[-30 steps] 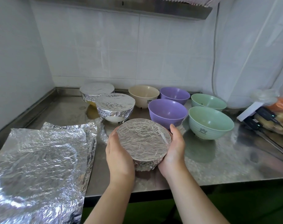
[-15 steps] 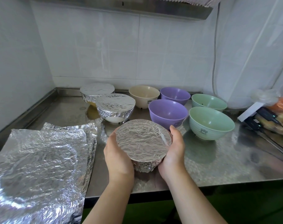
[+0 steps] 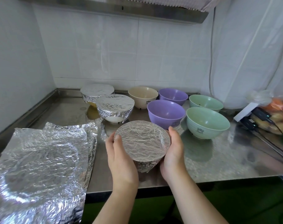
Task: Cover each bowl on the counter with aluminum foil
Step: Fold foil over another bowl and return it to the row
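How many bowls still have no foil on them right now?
5: a cream bowl at the back, two purple bowls right of it, and two green bowls furthest right. None looks hidden.

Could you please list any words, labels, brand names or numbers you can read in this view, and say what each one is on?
No text can be read.
Near green bowl: a small dark printed emblem, a picture, any lettering too small to read.
Cream bowl: a similar small mark, too blurred to read.
Black devices at the right: no label readable.
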`<move>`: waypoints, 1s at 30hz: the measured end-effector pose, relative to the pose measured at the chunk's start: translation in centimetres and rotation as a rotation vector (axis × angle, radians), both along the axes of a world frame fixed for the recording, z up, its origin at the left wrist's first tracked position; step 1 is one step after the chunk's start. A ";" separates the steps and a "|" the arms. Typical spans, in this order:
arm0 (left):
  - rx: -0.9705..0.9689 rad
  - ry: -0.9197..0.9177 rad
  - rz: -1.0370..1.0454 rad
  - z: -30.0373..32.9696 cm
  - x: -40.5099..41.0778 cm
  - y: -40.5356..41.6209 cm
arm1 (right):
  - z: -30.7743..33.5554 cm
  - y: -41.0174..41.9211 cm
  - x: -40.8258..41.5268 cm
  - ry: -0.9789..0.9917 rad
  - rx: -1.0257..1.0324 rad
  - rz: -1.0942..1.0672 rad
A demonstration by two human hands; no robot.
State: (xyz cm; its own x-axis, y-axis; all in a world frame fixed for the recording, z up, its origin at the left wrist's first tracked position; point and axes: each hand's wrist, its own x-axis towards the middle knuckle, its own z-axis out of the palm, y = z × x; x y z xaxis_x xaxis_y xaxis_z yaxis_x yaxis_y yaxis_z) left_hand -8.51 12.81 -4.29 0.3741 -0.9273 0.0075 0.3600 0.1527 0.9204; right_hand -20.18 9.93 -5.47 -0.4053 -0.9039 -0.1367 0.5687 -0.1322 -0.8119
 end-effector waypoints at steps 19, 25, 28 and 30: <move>0.034 -0.065 0.034 0.3 1.0 -1.8 | 0.8 0.2 0.0 0.025 0.037 0.033; 0.033 -0.036 0.057 -0.1 1.5 -1.1 | 2.1 -0.7 -0.7 0.114 0.042 -0.005; 0.042 0.025 0.052 -0.3 0.6 -0.5 | 2.2 -1.0 0.1 0.092 0.060 0.039; 0.071 0.065 0.057 -0.2 0.2 -0.8 | 2.2 -0.9 0.6 0.036 0.063 0.031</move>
State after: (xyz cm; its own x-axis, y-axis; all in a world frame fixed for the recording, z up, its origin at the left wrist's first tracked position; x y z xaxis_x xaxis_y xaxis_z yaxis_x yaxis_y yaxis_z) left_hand -8.28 12.03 -4.51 0.4243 -0.9016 -0.0839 0.4123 0.1098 0.9044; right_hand -19.59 9.04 -3.31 -0.3832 -0.9061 -0.1790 0.5418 -0.0636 -0.8381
